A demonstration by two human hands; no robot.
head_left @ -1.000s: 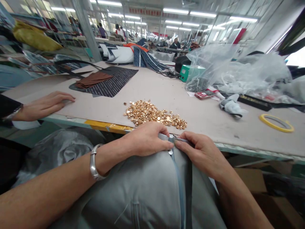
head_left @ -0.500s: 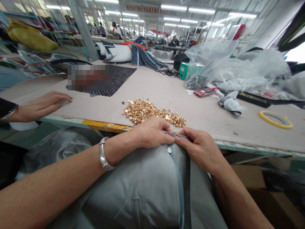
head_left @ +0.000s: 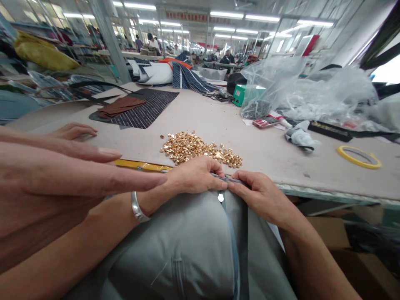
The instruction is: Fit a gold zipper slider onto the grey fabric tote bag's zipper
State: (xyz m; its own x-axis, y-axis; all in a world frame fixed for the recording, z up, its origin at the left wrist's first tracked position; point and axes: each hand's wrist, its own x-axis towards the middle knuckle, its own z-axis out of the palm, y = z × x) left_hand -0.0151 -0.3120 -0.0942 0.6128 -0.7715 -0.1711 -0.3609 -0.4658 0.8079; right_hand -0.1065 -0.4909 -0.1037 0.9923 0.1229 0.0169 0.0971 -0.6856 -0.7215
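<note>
My left hand (head_left: 195, 175), with a silver bracelet (head_left: 136, 207) on its wrist, pinches the top edge of a grey garment (head_left: 187, 246) on my lap. My right hand (head_left: 259, 196) pinches the same edge from the other side, fingertips nearly meeting at the top of the blue-grey zipper (head_left: 233, 246). A small silver zipper pull (head_left: 221, 197) hangs just below the fingers. A pile of several small gold metal pieces (head_left: 193, 148) lies on the table (head_left: 281, 158) right behind my hands.
Another person's hand (head_left: 62, 187) is large and close at the left, fingers stretched right; a second hand (head_left: 73, 131) rests on the table. Striped fabric (head_left: 146, 110), a green box (head_left: 246, 93), plastic bags (head_left: 312, 91) and yellow tape ring (head_left: 359, 157) lie around.
Another person's hand has swung in close to the camera from the left, covering the lower left. My two hands stay pinched on the garment's top edge, hardly moved.
</note>
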